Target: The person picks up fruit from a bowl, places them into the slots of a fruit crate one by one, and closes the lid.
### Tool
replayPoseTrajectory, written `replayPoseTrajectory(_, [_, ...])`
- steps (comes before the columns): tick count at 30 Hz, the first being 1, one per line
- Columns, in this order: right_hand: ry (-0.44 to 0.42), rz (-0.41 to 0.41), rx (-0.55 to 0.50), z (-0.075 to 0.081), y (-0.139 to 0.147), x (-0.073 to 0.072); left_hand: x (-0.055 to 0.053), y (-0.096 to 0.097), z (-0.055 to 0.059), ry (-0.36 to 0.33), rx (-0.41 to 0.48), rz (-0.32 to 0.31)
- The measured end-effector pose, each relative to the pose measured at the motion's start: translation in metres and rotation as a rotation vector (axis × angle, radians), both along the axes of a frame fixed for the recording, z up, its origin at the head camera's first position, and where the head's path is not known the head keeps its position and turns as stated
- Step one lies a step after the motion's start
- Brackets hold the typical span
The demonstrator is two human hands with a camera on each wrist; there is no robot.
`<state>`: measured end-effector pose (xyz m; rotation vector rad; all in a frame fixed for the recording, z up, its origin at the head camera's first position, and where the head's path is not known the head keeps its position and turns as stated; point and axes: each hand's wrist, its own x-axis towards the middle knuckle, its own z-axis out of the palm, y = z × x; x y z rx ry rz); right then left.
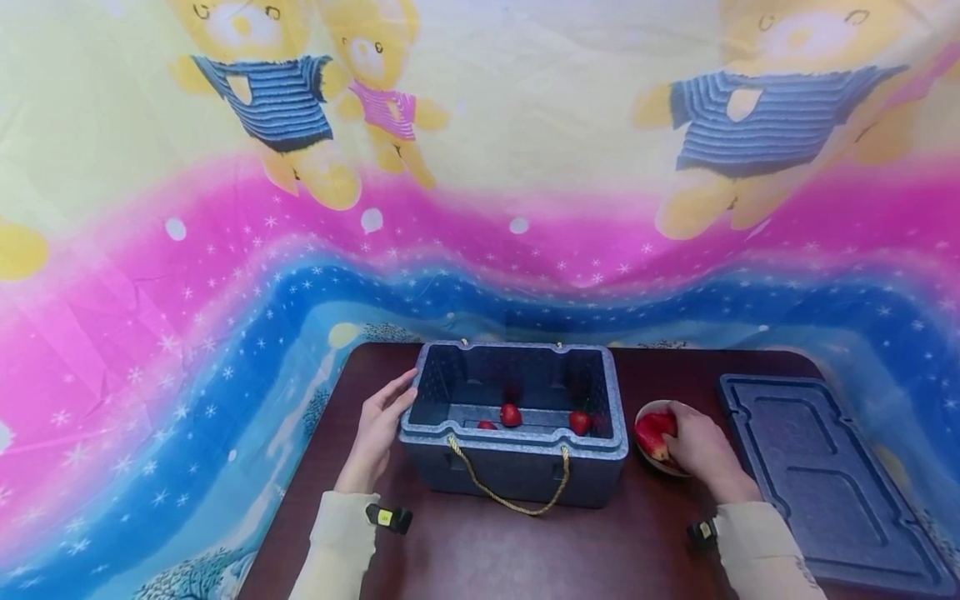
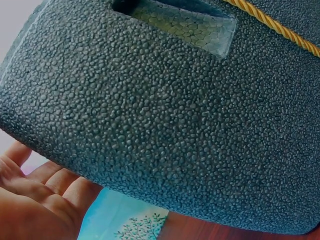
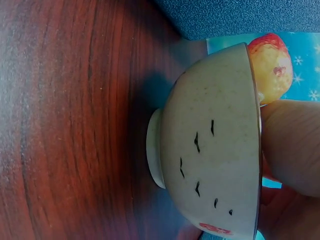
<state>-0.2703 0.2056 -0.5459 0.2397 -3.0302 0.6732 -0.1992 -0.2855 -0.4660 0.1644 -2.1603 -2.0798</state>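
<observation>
A dark grey speckled foam box (image 1: 513, 471) stands lidless on the table, several small red fruits (image 1: 511, 415) on its floor. My left hand (image 1: 380, 429) lies along the box's left side, fingers extended against the rim. The left wrist view shows these fingers (image 2: 62, 182) beside the box's pebbled wall. To the right of the box, my right hand (image 1: 703, 450) reaches into a cream bowl (image 3: 215, 145) and grips red fruit inside, partly hidden by the fingers. A red-and-yellow fruit (image 3: 272, 67) shows above the rim near the fingertips.
The box's grey lid (image 1: 832, 475) lies flat at the right of the dark wooden table (image 1: 480, 554). A gold rope handle (image 1: 510, 502) hangs down the box's front. Behind the table hangs a printed cloth (image 1: 510, 250) with bears.
</observation>
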Motion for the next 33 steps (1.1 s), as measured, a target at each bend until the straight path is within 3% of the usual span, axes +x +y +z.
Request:
replayPoseTrajectory(7, [0.025, 0.009, -0.010, 0.009, 0.002, 0.003, 0.000, -0.001, 0.000, -0.001, -0.004, -0.001])
replayPoseTrajectory(20, [0.185, -0.017, -0.117, 0.020, 0.008, 0.007, 0.000, 0.000, 0.000, -0.003, -0.005, 0.003])
replayPoseTrajectory(33, [0.301, 0.011, -0.108, 0.059, 0.011, 0.013, -0.002, -0.001, -0.003, 0.012, 0.018, -0.002])
